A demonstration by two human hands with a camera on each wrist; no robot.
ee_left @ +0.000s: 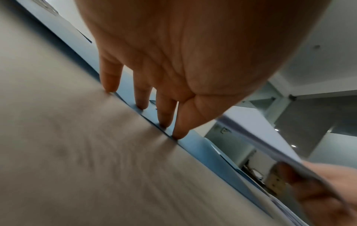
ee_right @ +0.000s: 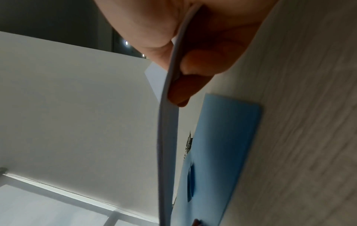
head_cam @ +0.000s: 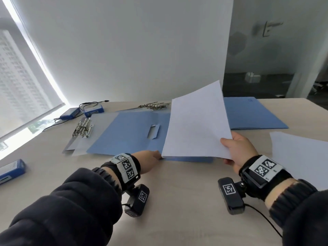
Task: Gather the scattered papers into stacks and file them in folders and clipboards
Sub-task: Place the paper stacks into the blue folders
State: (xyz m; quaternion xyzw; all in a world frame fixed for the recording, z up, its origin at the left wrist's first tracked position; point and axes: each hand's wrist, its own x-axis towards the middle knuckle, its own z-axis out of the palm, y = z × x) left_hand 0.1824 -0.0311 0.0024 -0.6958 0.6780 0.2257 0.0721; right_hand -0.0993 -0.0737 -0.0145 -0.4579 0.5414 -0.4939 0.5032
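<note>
An open blue folder point(head_cam: 131, 134) lies flat on the table's middle. My right hand point(head_cam: 237, 151) pinches a stack of white papers point(head_cam: 197, 121) at its near right corner and holds it tilted up over the folder's right half. The right wrist view shows the paper stack point(ee_right: 168, 137) edge-on between thumb and fingers, above the blue folder point(ee_right: 222, 152). My left hand point(head_cam: 149, 160) lies flat with straight fingers point(ee_left: 142, 97) pressing the folder's near edge point(ee_left: 193, 145), beside the stack's near left corner.
A second blue folder point(head_cam: 248, 114) lies at the back right. Loose white sheets point(head_cam: 301, 157) lie at the right. Clear clipboards with metal clips point(head_cam: 83, 130) sit left and behind the folder. Blue boxes point(head_cam: 94, 110) with cables stand at the back left, another point(head_cam: 10, 170) at the left edge.
</note>
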